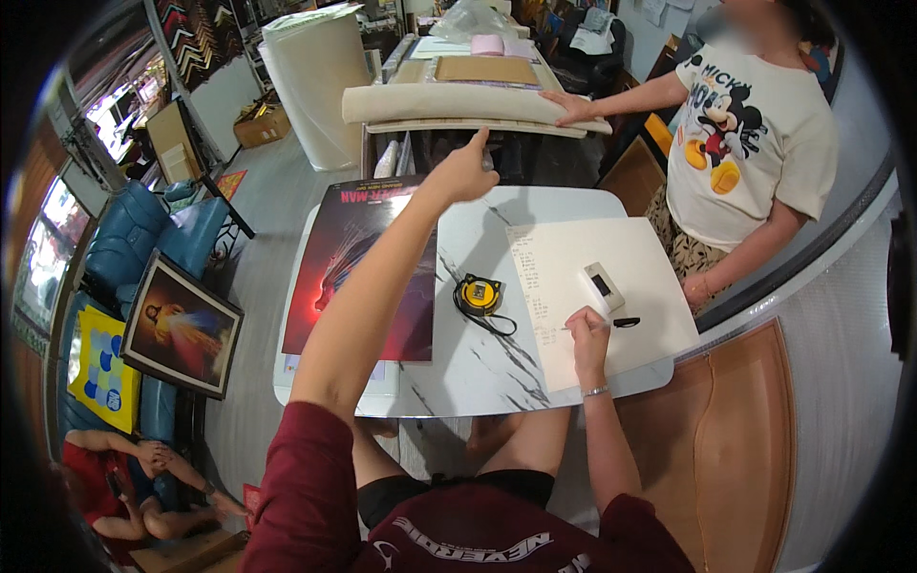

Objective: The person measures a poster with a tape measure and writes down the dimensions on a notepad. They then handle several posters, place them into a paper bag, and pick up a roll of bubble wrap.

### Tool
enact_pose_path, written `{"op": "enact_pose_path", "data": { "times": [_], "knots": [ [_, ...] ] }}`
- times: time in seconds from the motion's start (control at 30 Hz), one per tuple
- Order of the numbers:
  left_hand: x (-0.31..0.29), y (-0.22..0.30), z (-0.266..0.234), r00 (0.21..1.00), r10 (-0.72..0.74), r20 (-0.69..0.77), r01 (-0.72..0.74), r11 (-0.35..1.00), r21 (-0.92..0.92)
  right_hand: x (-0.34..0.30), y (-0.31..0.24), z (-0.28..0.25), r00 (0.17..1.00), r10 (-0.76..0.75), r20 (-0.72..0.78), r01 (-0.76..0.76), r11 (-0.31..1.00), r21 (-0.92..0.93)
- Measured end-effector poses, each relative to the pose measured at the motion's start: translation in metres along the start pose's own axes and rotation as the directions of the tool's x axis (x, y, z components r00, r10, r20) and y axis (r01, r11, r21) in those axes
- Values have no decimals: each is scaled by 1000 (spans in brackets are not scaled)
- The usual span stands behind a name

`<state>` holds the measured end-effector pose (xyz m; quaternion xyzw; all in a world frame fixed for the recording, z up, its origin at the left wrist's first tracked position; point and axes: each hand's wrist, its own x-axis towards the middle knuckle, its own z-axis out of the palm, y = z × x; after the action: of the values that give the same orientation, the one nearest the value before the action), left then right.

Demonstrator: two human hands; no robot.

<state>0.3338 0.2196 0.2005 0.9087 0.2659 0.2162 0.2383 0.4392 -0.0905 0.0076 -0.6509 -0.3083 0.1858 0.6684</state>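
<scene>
My left hand [463, 174] reaches far out over the table's far edge. Its index finger points at a cream-coloured roll [449, 103] while the other fingers curl in; I see nothing held in it. On a large cream sheet [630, 258] with handwritten lines, my right hand [588, 336] is closed round a thin pen [565, 328], its tip at the writing. Beside that hand lie a black pen cap [627, 323] and a small white block with a dark window [600, 284]. A yellow and black tape measure [479, 294] with a strap rests mid-table. My left forearm partly covers a red and dark poster [334, 248].
A person [745, 143] stands at the right, one hand on the roll. The marbled white table [478, 382] is before me. At left are a framed picture [181, 325], a blue sofa [129, 239] and a seated person [124, 487]. A tall white roll [315, 91] stands behind.
</scene>
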Motion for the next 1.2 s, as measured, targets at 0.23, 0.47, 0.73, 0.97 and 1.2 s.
{"op": "enact_pose_path", "data": {
  "times": [0.23, 0.47, 0.73, 0.97, 1.2],
  "knots": [
    [76, -3, -1, 969, -246, 28, 221, 908, 357, -1, -3, -5, 994, -97, -54, 96, 995, -22],
    [97, 21, 2, 973, -232, -14, 211, 854, 476, -1, -7, 0, 997, -73, -30, 71, 997, -39],
    [96, 25, 9, 975, -219, -44, 210, 834, 511, -6, 0, -5, 995, -96, 1, 96, 994, -50],
    [53, 38, 28, 997, -33, -63, 50, 957, 287, -10, -3, -2, 996, -88, -3, 87, 995, -55],
    [-140, 104, 112, 986, 157, -51, -165, 955, -246, -11, 7, -17, 998, -54, -45, 54, 999, 0]
  ]
}}
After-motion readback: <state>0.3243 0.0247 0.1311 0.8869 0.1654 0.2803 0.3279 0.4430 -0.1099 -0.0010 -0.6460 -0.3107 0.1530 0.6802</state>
